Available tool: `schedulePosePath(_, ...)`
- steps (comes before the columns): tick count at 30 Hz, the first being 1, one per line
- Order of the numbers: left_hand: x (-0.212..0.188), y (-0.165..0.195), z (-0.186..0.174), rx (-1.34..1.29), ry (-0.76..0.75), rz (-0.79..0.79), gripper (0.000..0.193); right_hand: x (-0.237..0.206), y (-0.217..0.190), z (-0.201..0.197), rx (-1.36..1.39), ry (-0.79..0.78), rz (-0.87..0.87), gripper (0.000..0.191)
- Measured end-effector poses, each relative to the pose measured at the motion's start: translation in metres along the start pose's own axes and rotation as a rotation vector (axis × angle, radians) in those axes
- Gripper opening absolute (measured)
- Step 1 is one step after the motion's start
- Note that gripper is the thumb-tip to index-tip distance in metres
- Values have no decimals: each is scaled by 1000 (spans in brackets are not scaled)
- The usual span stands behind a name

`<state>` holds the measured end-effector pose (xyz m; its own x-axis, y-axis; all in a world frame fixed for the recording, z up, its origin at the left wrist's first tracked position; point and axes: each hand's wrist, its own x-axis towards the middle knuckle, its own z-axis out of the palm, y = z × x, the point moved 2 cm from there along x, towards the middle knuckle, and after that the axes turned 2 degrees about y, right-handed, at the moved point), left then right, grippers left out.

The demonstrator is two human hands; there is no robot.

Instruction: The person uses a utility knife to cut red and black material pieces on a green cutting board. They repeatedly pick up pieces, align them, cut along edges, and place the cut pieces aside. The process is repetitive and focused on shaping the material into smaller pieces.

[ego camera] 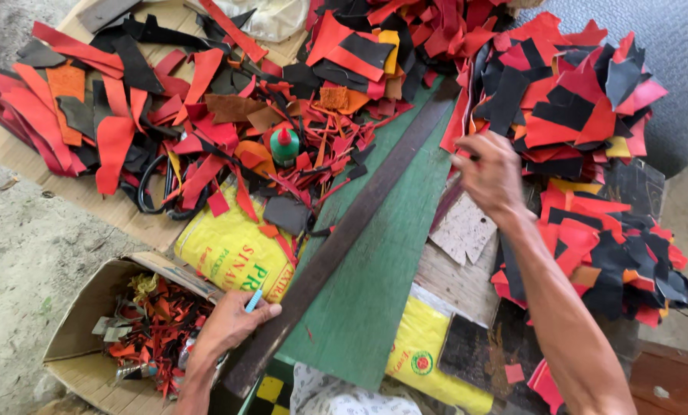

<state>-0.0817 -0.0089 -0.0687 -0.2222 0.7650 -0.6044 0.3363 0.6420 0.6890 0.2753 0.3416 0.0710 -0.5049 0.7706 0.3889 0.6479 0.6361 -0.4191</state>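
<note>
I see a long dark metal straightedge (pixel 344 230), flat and worn, lying diagonally across a green board (pixel 382 261) from the near edge of the workbench toward its far middle. My left hand (pixel 232 319) presses the near end of the straightedge flat, fingers spread over it, with a pale blue pen (pixel 253 300) tucked between them. My right hand (pixel 491 175) is clenched near the far end of the board; what it grips I cannot tell. By my judgement, the rule is set in place but no line or cut shows on the board.

Red, orange and black leather offcuts (pixel 205 115), stiff and angular, are heaped along the far edge and right side. A green glue bottle (pixel 285 146) with a red cap stands among them. A yellow sack (pixel 232 250) lies beside the rule. A cardboard box (pixel 90 330) of smaller scraps sits off the near left corner.
</note>
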Motion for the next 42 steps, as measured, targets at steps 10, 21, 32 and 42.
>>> schedulePosePath(10, 17, -7, 12, -291, -77, -213, 26, 173, 26, 158, -19, 130, -132, 52)
schedulePosePath(21, 13, -5, 11, -244, -92, -277, 25, 189, 23, 159, -21, 183, -119, 39)
schedulePosePath(32, 8, 3, 5, -84, -27, -182, 28, -104, 6, 77, 1240, 262, 871, 42)
schedulePosePath(42, -45, 61, 5, 140, 200, -10, 33, -193, -3, 106, 980, 133, 1014, 56)
